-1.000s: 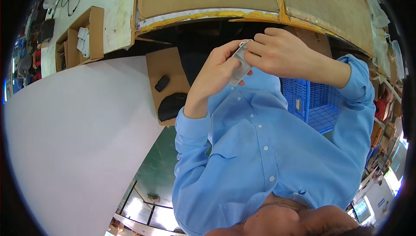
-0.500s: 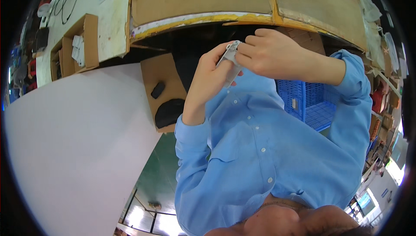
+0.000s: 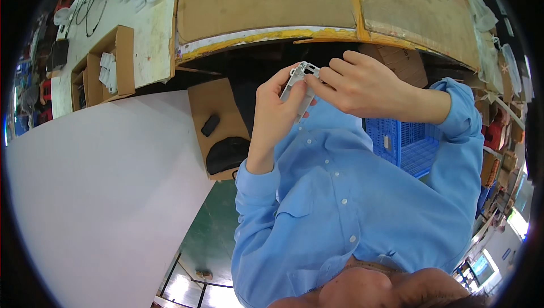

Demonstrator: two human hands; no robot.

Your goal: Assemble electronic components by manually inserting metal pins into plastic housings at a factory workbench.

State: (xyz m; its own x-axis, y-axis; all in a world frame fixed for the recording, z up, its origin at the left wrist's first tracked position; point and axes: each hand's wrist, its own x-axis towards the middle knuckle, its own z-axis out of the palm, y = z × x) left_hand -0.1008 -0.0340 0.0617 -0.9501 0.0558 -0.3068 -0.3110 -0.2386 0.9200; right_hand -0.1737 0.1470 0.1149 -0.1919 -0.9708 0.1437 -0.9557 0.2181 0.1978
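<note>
The person wears a light blue button-up shirt [image 3: 391, 206] with round white buttons [image 3: 344, 201], a flapped chest pocket [image 3: 297, 203] on the side of the left hand [image 3: 276, 104], a left cuff [image 3: 258, 183] behind its wrist and a creased right sleeve [image 3: 462, 149] bunched behind the right hand [image 3: 362, 85].

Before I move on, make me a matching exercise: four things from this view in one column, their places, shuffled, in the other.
Things
1. Pale plastic part
2. Plastic crate
3. Open cardboard box
4. Small black object

Places
A. On a brown cardboard sheet, near a larger black item
B. At the edge of the pale table, with white pieces inside
C. In the left hand, with the right hand at its upper end
D. Seen between the blue shirt's body and its right sleeve

Pairs: 1-C, 2-D, 3-B, 4-A
</note>
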